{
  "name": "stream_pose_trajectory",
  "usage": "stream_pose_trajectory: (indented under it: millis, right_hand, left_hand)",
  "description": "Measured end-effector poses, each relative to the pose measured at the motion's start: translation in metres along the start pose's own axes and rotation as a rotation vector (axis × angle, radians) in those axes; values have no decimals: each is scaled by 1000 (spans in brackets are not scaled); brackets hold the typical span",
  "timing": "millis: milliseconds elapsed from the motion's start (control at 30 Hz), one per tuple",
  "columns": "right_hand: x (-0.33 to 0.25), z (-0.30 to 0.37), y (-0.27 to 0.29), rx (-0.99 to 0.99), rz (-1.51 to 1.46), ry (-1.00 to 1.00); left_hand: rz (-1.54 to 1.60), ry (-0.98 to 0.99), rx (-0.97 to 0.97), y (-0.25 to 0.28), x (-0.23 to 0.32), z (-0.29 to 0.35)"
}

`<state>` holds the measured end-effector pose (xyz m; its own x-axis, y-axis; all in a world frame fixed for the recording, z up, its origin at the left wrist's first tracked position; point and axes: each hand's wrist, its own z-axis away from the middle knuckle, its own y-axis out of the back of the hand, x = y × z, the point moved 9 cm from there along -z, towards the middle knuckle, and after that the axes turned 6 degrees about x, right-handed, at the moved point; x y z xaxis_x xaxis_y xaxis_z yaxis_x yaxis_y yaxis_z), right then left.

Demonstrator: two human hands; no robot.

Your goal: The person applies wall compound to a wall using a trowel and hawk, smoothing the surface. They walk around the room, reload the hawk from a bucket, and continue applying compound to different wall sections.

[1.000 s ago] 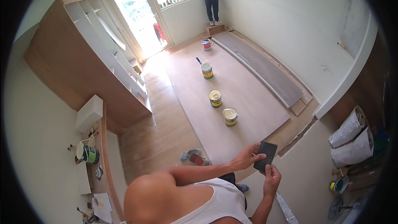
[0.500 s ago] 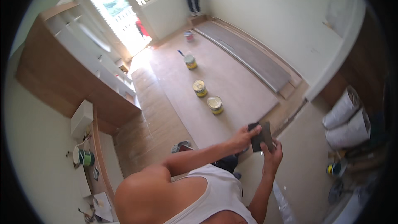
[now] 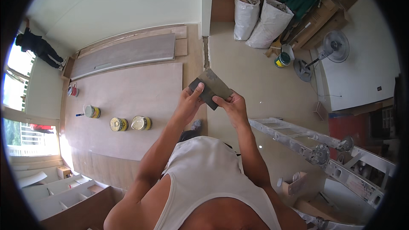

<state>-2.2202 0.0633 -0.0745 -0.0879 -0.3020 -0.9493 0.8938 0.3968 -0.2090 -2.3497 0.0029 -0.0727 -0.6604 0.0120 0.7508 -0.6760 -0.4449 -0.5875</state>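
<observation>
Held out in front of me is a small folded sheet of sandpaper (image 3: 217, 85), dark on one part and brownish with a faint mark on the other. My left hand (image 3: 188, 102) pinches its left end, thumb on top. On its lower right edge the fingers and thumb of my right hand (image 3: 235, 109) are closed. The undersides of both hands, with most of the fingertips, are hidden by the sheet.
Several paint cans (image 3: 141, 122) stand on a pale board (image 3: 162, 89) at left. Far left, a person (image 3: 40, 49) stands by the windows. Right hold a ladder (image 3: 294, 138), a standing fan (image 3: 334, 47), a green can (image 3: 282, 59) and two filled white sacks (image 3: 268, 23).
My view has swung to the right, bringing the ladder and fan into sight. Both hands still grip the sandpaper, which now lies turned with its brownish part more exposed.
</observation>
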Motion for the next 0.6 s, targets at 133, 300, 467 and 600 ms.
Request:
stream_pose_trajectory:
  millis: [133,300,467,600]
  right_hand:
    - [1,-26,-7,46,-1,2]
    - [0,-52,-16,127,-34,88]
    - [-5,-85,8,249,11,42]
    - [-13,-117,30,295,2,55]
  left_hand:
    - [-183,4,-16,23,4,-35]
    - [-167,62,2,24,15,-76]
    - [-233,112,11,7,10,-123]
    - [-338,71,12,-6,1,-174]
